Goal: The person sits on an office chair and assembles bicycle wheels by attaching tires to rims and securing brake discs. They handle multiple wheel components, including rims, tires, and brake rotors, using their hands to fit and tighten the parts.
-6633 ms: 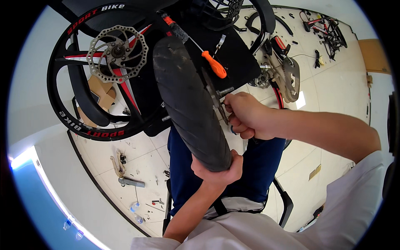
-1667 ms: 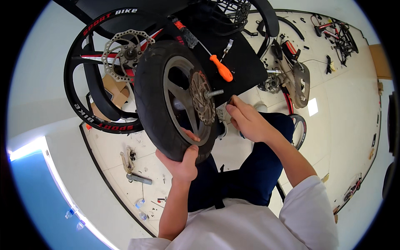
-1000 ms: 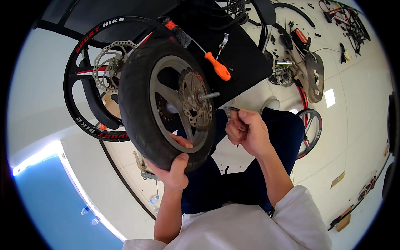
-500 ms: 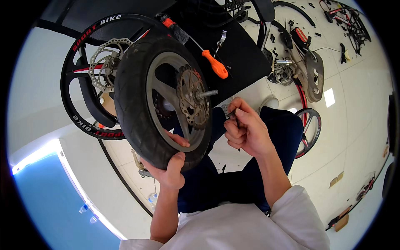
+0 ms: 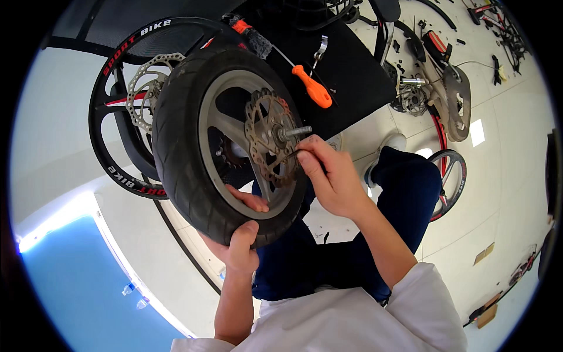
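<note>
Centre of the frame is a small fat black rubber tyre on a grey spoked wheel [image 5: 193, 146], held up on edge over the person's lap. The left hand [image 5: 237, 246] comes up from the lower middle and grips the wheel's bottom: thumb wrapped over the tread, fingers [image 5: 249, 200] hooked inside the rim. The forearm runs nearly straight up from the white sleeve.

The right hand [image 5: 331, 176] reaches in from the right, wrist bent, fingers pinched together on something small right at the rusty perforated brake disc [image 5: 268, 138], just under the steel axle stub [image 5: 296, 131] poking out of the hub. Can't tell what's in the pinch, too tiny.

An orange-handled screwdriver [image 5: 312, 86] lies on the black mat [image 5: 358, 76] at upper centre. A bigger black wheel with red lettering [image 5: 120, 105] sits behind, upper left.
</note>
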`<move>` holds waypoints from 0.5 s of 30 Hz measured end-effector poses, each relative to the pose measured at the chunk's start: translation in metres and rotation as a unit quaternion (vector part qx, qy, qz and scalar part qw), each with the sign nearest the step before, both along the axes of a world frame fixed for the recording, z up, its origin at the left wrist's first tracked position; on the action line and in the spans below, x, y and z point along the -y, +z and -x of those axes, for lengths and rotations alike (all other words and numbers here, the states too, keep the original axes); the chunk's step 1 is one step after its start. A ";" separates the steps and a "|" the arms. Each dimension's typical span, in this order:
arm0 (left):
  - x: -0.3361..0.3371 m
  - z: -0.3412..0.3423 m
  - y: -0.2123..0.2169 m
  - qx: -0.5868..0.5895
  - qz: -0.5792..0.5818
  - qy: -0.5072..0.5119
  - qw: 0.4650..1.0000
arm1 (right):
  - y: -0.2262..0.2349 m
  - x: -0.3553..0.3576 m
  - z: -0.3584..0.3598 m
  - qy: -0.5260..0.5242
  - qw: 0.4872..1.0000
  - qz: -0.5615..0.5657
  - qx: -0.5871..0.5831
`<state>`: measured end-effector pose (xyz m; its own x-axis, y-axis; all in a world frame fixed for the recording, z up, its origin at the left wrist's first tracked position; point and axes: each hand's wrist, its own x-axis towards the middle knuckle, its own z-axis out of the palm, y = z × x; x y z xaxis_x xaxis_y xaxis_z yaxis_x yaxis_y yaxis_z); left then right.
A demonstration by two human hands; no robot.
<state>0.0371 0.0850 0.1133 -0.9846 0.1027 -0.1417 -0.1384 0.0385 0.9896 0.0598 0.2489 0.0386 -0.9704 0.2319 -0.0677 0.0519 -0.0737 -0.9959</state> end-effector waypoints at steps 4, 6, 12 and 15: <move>-0.007 -0.006 0.003 0.001 0.038 0.006 0.999 | 0.011 0.007 0.001 -0.017 0.997 0.055 0.041; -0.009 -0.009 0.002 -0.001 0.039 0.006 0.999 | 0.014 0.008 0.001 -0.014 0.996 0.069 0.052; -0.008 -0.020 -0.010 -0.037 -0.005 0.011 0.999 | 0.014 0.005 -0.001 0.004 0.996 0.060 0.061; -0.010 -0.022 -0.011 -0.044 -0.001 0.009 0.999 | 0.015 0.006 -0.003 -0.007 0.995 0.075 0.068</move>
